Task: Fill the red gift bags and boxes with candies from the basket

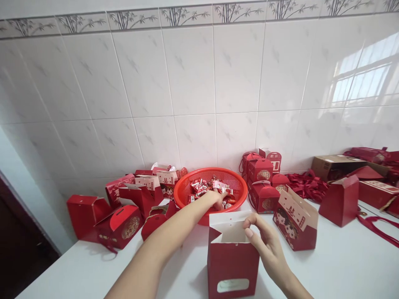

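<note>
My left hand [217,200] is down among the wrapped candies [199,187] in a round red plastic basket [183,178]. Its fingers bend into the pile, and their tips are partly hidden, so whether they grip a candy is unclear. Nearer to me a dark red paper gift box [232,265] stands upright with its top flaps apart and a pale inside showing. My right hand [264,245] pinches the right side of this box's top rim between thumb and fingers. A white-edged oblong cutout is on the box's front.
Several red gift boxes [120,226] stand left of the basket. Others [264,195] are stacked on its right, beside an upright printed box [294,220]. Red ribbons [308,185] and a brown carton [327,166] lie farther right. A tiled wall [193,74] backs the white table [343,265].
</note>
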The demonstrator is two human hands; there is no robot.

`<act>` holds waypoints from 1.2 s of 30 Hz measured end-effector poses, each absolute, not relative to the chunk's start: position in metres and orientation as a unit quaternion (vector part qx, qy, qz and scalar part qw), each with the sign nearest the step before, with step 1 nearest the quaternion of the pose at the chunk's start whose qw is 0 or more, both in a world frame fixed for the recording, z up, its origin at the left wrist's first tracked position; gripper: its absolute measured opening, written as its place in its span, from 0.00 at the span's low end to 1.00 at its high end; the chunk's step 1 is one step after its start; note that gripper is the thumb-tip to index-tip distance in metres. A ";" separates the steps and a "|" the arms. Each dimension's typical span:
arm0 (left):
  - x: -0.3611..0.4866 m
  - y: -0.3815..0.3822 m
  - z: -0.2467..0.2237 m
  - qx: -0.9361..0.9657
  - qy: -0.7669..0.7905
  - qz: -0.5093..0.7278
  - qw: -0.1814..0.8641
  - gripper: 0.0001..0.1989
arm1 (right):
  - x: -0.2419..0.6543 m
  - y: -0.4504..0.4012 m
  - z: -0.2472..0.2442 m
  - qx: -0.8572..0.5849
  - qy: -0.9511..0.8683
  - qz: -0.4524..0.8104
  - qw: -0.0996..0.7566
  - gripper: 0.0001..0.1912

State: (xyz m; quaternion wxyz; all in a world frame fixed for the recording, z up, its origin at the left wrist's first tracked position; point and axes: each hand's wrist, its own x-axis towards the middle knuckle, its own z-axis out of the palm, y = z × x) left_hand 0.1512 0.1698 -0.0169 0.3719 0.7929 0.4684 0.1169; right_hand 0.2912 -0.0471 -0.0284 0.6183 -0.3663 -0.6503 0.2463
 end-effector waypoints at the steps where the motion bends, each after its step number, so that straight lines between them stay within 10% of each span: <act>1: 0.152 0.169 -0.015 0.798 0.476 0.092 0.359 0.33 | 0.291 -0.047 -0.028 -0.367 -0.650 0.248 0.618 0.14; 11: 0.155 0.152 -0.007 0.808 0.496 -0.009 0.317 0.11 | 0.293 -0.048 -0.029 -0.369 -0.653 0.244 0.615 0.13; 36: 0.086 0.135 0.024 0.565 0.469 0.312 0.603 0.12 | 0.291 -0.048 -0.027 -0.367 -0.658 0.231 0.616 0.15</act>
